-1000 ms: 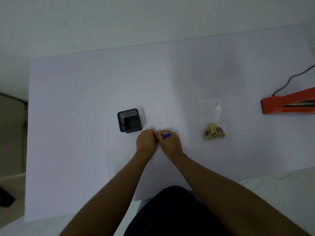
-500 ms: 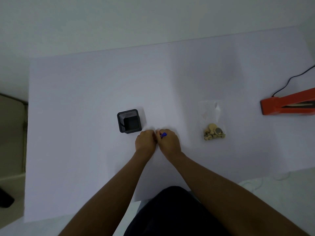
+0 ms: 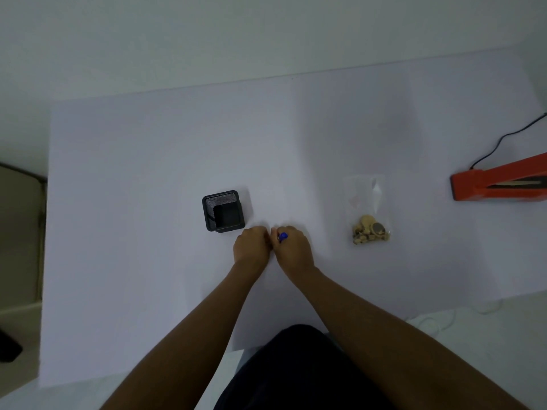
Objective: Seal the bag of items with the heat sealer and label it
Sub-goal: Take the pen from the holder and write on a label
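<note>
Dark clothing (image 3: 296,374) at the bottom centre, overlapping the near edge of the white table (image 3: 148,143). Two bare forearms rising from the lower corners and meeting just below frame centre. Left hand (image 3: 251,247) curled, knuckles up, touching the right hand (image 3: 294,250); whether anything sits inside the left hand cannot be told. Right hand closed around a blue pen (image 3: 282,236), only its blue end showing between the two hands. Just up and left of the left hand, a black square pen holder (image 3: 223,210), upright, near but apart from the knuckles. To the right of the hands, well apart, a clear bag (image 3: 368,208) lying flat with small tan and grey items (image 3: 370,230) bunched at its near end. At the right edge of the frame, an orange heat sealer (image 3: 500,184), cut off by the border, black cord (image 3: 503,140) trailing toward the upper right. Wide bare tabletop across the left half and all along the far edge. Pale wall (image 3: 266,34) beyond.
</note>
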### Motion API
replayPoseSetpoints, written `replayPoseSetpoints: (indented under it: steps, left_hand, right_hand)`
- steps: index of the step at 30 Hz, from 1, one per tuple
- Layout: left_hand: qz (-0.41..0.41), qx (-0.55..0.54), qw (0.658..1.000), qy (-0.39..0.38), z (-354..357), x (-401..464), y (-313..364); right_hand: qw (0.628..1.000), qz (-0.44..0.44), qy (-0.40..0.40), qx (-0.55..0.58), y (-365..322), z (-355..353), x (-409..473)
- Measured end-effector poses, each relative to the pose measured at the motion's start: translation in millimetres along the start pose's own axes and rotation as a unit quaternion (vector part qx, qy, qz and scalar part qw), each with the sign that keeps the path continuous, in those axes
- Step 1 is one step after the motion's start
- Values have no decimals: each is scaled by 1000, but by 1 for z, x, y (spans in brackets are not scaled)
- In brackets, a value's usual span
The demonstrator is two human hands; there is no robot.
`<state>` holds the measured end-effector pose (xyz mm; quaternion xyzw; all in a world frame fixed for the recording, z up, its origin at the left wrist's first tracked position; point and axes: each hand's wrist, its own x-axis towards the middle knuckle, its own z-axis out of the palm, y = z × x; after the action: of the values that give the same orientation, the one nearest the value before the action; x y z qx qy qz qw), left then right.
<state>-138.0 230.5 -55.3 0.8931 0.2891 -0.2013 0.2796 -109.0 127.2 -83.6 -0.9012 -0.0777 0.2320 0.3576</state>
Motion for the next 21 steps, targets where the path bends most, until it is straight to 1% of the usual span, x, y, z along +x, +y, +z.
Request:
replayPoseSetpoints:
  steps: [12,17,21]
  left_hand:
    - [2,-8,1000,3,3,0,-2]
    - [4,-5,1000,7,3,0,-3]
    - [8,-4,1000,7,4,0,-4]
  right_hand:
    - [1000,-12,15,12,0,-2,-4]
    - [1000,-16,16,-1,0,0,-6]
    - [1000,-13,20,15,1,1,-7]
